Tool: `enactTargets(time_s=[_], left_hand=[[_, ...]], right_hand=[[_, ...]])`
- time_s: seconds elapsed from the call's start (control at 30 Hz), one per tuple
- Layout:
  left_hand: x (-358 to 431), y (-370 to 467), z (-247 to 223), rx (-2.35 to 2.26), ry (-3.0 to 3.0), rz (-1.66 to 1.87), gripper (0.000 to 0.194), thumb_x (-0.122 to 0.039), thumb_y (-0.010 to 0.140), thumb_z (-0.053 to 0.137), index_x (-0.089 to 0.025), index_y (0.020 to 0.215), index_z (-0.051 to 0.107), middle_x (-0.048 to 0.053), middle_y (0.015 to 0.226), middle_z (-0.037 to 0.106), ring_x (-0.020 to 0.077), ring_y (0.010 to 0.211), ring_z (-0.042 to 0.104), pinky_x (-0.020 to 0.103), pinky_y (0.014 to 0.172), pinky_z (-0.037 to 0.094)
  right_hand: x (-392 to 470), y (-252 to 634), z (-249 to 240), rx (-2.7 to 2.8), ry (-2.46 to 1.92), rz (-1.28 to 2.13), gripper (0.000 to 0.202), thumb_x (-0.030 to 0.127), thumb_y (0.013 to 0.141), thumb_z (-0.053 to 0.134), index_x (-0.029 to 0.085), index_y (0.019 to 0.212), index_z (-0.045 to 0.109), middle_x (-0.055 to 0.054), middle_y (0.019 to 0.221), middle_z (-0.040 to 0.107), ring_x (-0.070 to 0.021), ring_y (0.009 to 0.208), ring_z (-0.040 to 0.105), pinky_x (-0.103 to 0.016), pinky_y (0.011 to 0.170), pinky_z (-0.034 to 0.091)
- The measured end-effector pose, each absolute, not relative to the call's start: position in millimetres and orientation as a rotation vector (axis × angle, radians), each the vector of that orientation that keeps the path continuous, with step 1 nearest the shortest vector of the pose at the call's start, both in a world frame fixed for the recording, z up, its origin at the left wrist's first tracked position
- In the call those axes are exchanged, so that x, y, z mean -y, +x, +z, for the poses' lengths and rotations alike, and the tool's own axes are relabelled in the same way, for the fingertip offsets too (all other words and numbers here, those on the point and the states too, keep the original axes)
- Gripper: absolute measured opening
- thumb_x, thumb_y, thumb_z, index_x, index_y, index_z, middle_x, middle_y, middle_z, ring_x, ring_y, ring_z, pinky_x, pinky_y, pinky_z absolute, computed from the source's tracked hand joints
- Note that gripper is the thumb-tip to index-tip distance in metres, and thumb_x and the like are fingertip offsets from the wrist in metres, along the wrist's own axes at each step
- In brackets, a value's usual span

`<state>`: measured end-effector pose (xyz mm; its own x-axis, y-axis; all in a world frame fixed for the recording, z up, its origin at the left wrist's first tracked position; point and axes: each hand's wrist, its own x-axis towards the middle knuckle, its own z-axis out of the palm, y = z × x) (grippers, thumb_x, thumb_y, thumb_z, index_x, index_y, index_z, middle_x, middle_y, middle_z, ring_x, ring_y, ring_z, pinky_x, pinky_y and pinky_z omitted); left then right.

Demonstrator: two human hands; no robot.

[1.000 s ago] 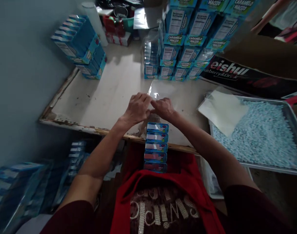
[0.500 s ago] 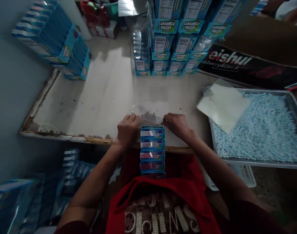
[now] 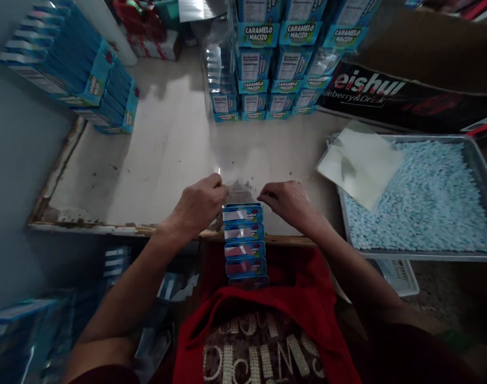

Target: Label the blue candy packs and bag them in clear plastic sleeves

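A row of blue candy boxes (image 3: 244, 233) runs from the table edge toward my red apron, inside what looks like a clear plastic bag. The loose end of the clear plastic bag (image 3: 240, 190) lies past the far box. On its left side, my left hand (image 3: 199, 200) is closed, pinching the plastic. My right hand (image 3: 287, 201) is at the other side, thumb and fingers curled together at the plastic's edge; the film between them is hard to see.
Stacked blue candy boxes (image 3: 253, 64) stand at the back, with another stack (image 3: 79, 69) at the left. To the right, a metal tray (image 3: 427, 256) holds pale blue candies, partly under a cream sheet (image 3: 361, 165). Behind it sits a black carton (image 3: 387, 96).
My hands have drawn slightly closer to the boxes, and the plastic between them looks narrower. The whole view has shifted a little, moving the table things left and up.
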<state>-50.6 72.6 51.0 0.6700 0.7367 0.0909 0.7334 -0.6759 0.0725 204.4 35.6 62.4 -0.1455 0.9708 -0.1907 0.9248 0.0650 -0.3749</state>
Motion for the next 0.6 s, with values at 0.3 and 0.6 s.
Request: enactTargets(time_s=[0.3,0.6], left_hand=[[-5.4,-45.2,61.0,-1.705,2.047,1.007,0.005,-0.016,0.093,0.080,-0.020,0.092,0.078,0.000,0.085,0.077,0.0149,0.071,0.073,0.027,0.070,0.056],[7.1,-40.6,75.1,-1.709,2.166,0.903,0.016,-0.014,0.098,0.070,-0.022,0.096,0.084,0.005,0.099,0.084,0.0222,0.090,0.079,0.034,0.081,0.060]], right_hand=[[16.2,177.0,59.8,1.732,-1.705,0.432,0.019,0.024,0.101,0.065,0.021,0.098,0.085,-0.006,0.091,0.084,-0.0175,0.077,0.076,-0.029,0.071,0.050],[16.5,180.9,86.1,1.601,-1.756,0.759,0.016,0.025,0.094,0.070,0.022,0.092,0.086,-0.004,0.080,0.084,-0.0206,0.073,0.078,-0.030,0.066,0.053]])
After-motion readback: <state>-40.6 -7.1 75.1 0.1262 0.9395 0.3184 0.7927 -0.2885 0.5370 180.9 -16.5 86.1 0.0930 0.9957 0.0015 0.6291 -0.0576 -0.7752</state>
